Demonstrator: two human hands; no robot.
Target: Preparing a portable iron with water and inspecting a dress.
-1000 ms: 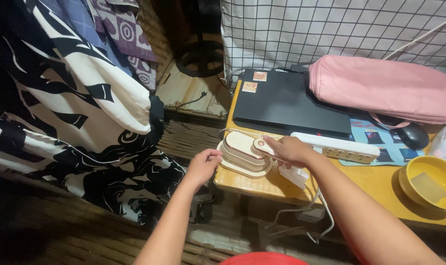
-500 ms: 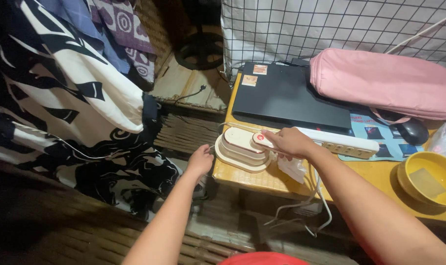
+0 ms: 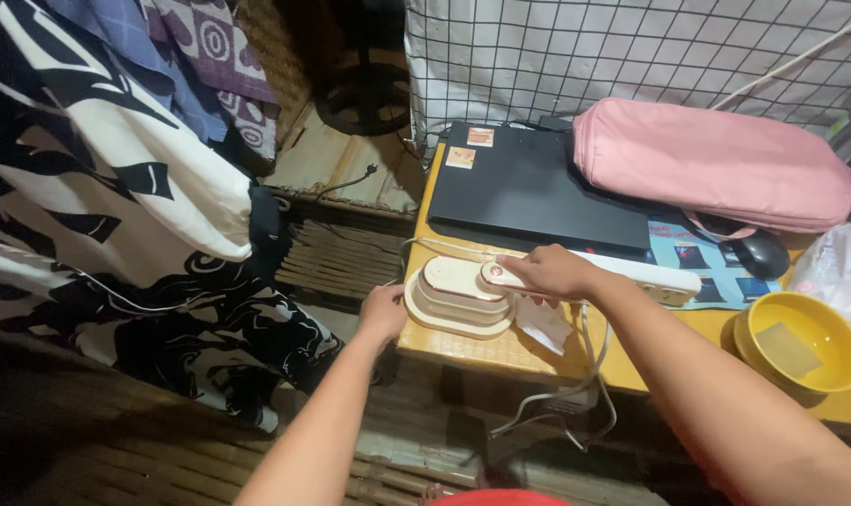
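A small cream-coloured handheld iron (image 3: 458, 292) with a red button rests on the left corner of a wooden table (image 3: 500, 351). My right hand (image 3: 549, 272) grips the iron's handle from the right. My left hand (image 3: 382, 312) is curled at the table's left edge, touching the iron's base; what its fingers hold is hidden. A white cord (image 3: 575, 375) hangs from the table front below the right wrist.
Behind the iron lie a white power strip (image 3: 646, 276), a closed black laptop (image 3: 529, 192) and a pink pouch (image 3: 716, 164). A yellow bowl (image 3: 800, 342) and a black mouse (image 3: 761, 253) sit at right. Black-and-white cloth (image 3: 116, 187) hangs at left; wire grid behind.
My left hand has slid from the front of the iron down to the table's left edge. The right hand stays on the handle. The view has shifted slightly.
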